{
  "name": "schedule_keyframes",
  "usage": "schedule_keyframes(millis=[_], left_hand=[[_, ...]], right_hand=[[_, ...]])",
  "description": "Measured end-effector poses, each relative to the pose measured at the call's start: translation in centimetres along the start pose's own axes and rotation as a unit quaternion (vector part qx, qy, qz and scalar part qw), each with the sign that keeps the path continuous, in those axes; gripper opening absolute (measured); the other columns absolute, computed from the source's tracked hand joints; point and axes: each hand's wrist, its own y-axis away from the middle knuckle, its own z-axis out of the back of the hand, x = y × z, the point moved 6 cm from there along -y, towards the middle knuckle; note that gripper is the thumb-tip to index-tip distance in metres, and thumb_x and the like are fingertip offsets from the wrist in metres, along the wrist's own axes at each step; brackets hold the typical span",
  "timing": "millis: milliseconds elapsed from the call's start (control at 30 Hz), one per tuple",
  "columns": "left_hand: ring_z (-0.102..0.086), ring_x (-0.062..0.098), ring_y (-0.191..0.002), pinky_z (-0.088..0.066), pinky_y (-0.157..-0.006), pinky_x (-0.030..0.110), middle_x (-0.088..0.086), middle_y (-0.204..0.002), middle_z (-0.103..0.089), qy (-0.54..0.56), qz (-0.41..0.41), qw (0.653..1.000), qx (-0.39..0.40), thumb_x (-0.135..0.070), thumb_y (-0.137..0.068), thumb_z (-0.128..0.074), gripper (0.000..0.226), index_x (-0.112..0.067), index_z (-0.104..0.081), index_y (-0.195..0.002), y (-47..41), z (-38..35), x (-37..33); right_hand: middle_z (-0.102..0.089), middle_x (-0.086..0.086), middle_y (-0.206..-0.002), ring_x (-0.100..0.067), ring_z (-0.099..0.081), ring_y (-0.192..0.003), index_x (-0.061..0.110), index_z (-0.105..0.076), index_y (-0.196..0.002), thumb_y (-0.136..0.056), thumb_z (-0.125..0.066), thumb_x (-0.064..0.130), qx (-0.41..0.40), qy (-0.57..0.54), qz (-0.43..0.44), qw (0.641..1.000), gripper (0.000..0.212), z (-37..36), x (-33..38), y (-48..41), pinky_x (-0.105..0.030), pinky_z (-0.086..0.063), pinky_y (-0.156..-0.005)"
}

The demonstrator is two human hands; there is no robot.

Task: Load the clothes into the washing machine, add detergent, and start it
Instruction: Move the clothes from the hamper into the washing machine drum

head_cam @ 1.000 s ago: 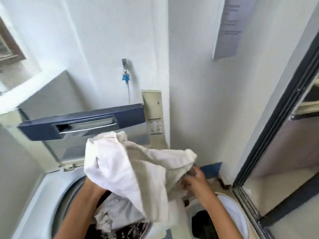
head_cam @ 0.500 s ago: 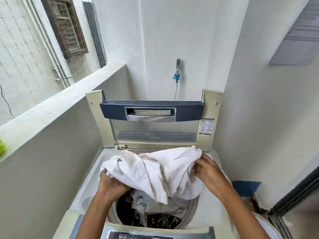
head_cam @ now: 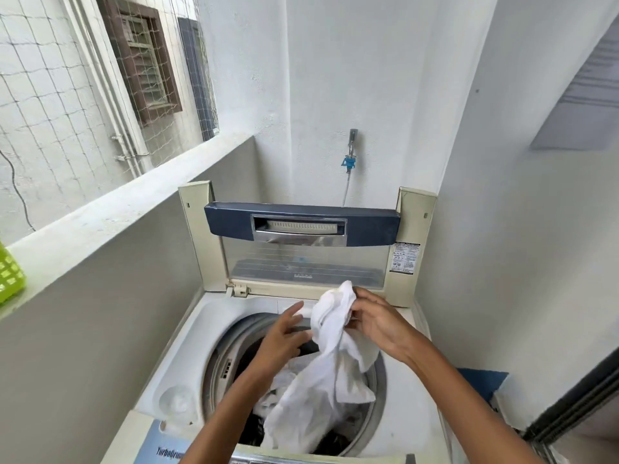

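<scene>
— Where were the hands?

— Both were over the open top-loading washing machine (head_cam: pixel 214 316). The right hand (head_cam: pixel 378 324) pinched the top of a white cloth (head_cam: pixel 330 373) between thumb and curled fingers, holding it up above the far rim of the drum (head_cam: pixel 221 363). The left hand (head_cam: pixel 284 339) was just beside the cloth on its left, fingers straight and spread, gripping nothing.

— And the cloth itself?

— It hung down from the right hand into the drum, its lower end lying on other laundry (head_cam: pixel 284 380) already inside.

— What else stood around?

— The lid (head_cam: pixel 301 226), with its dark blue handle bar, stood raised at the far side. A tap (head_cam: pixel 351 152) with a blue fitting sat on the wall beyond it, and a green basket (head_cam: pixel 10 276) rested on the ledge at the far left.
</scene>
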Motion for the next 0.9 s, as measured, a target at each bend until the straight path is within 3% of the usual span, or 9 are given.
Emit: schedule_keyframes(millis=[67, 133, 233, 367, 500, 600, 667, 733, 900], left_hand=[[-0.065, 0.0, -0.083, -0.052, -0.064, 0.015, -0.002, -0.108, -0.063, -0.044, -0.037, 0.998, 0.008, -0.006, -0.086, -0.064, 0.029, -0.023, -0.056, -0.108, -0.9, -1.2, -1.3], [-0.062, 0.011, -0.08, -0.05, -0.061, 0.018, 0.004, -0.098, -0.063, -0.077, -0.061, 0.995, -0.02, -0.007, -0.084, -0.066, 0.018, -0.019, -0.055, -0.089, -1.6, -1.1, -2.1], [-0.056, 0.013, -0.071, -0.043, -0.056, 0.019, -0.001, -0.08, -0.061, -0.112, -0.087, 0.989, -0.039, -0.01, -0.083, -0.068, 0.019, -0.02, -0.052, -0.079, -2.4, -0.3, -2.7], [-0.06, 0.024, -0.074, -0.05, -0.062, 0.033, 0.007, -0.08, -0.065, -0.047, -0.074, 0.993, -0.072, -0.008, -0.093, -0.053, 0.02, -0.02, -0.061, -0.079, -2.6, 1.1, -2.7], [-0.067, 0.025, -0.071, -0.056, -0.055, 0.029, 0.009, -0.081, -0.068, 0.08, -0.041, 0.983, -0.163, -0.016, -0.098, -0.044, 0.022, -0.013, -0.063, -0.088, -1.9, 4.8, -2.9], [-0.066, 0.015, -0.056, -0.053, -0.045, 0.021, 0.01, -0.078, -0.063, 0.114, -0.047, 0.965, -0.233, -0.016, -0.1, -0.037, 0.024, -0.009, -0.058, -0.09, -1.0, 8.9, -3.1], [-0.062, 0.014, -0.06, -0.052, -0.049, 0.021, 0.007, -0.079, -0.06, 0.109, -0.043, 0.954, -0.277, -0.018, -0.102, -0.034, 0.026, -0.009, -0.055, -0.09, -0.4, 11.7, -2.9], [-0.055, 0.014, -0.068, -0.049, -0.06, 0.025, 0.01, -0.088, -0.057, 0.112, -0.039, 0.94, -0.32, -0.021, -0.102, -0.032, 0.027, -0.009, -0.054, -0.093, 0.1, 14.2, -2.5], [-0.058, 0.017, -0.074, -0.049, -0.067, 0.029, 0.01, -0.093, -0.06, 0.186, -0.06, 0.909, -0.369, -0.024, -0.102, -0.033, 0.026, -0.01, -0.054, -0.104, 1.0, 17.5, -2.8]], right_hand=[[-0.069, -0.005, -0.08, -0.017, -0.063, -0.071, 0.012, -0.066, -0.088, -0.088, -0.04, -0.007, 0.006, 0.007, -0.008, 1.0, 0.032, -0.4, 0.2, -0.5, -0.027, -0.053, -0.067], [-0.067, -0.005, -0.078, -0.018, -0.061, -0.071, 0.011, -0.062, -0.087, -0.086, -0.038, -0.003, 0.007, 0.012, -0.014, 1.0, 0.028, -0.5, 0.3, -0.8, -0.031, -0.05, -0.071], [-0.065, -0.004, -0.073, -0.017, -0.06, -0.069, 0.013, -0.057, -0.084, -0.08, -0.049, 0.014, 0.018, 0.001, -0.022, 1.0, 0.01, -0.1, 0.7, -0.8, -0.032, -0.049, -0.071], [-0.056, -0.005, -0.072, -0.014, -0.055, -0.065, 0.008, -0.056, -0.083, -0.083, -0.067, 0.013, -0.038, 0.229, 0.018, 0.973, 0.013, 0.7, 1.5, -1.0, -0.025, -0.049, -0.06], [-0.051, -0.006, -0.066, -0.019, -0.052, -0.057, 0.012, -0.051, -0.065, -0.082, -0.061, 0.0, -0.156, 0.362, 0.078, 0.916, 0.024, 2.5, 3.1, -0.7, -0.024, -0.045, -0.055], [-0.058, -0.007, -0.069, -0.024, -0.056, -0.059, 0.013, -0.057, -0.067, -0.083, -0.057, -0.004, -0.244, 0.386, 0.104, 0.883, 0.024, 5.6, 4.4, 0.2, -0.022, -0.048, -0.054], [-0.062, -0.022, -0.081, -0.037, -0.06, -0.071, -0.003, -0.06, -0.079, -0.083, -0.056, -0.002, -0.304, 0.403, 0.107, 0.856, 0.006, 7.9, 5.4, 0.9, -0.039, -0.051, -0.067], [-0.062, -0.031, -0.086, -0.043, -0.061, -0.074, -0.009, -0.056, -0.087, -0.084, -0.052, -0.002, -0.353, 0.4, 0.106, 0.839, 0.009, 9.8, 6.2, 1.5, -0.046, -0.05, -0.067], [-0.062, -0.023, -0.078, -0.019, -0.061, -0.042, 0.004, -0.047, -0.089, -0.085, -0.032, -0.003, -0.415, 0.319, 0.122, 0.843, 0.017, 11.0, 7.3, 2.6, -0.025, -0.052, -0.041]])
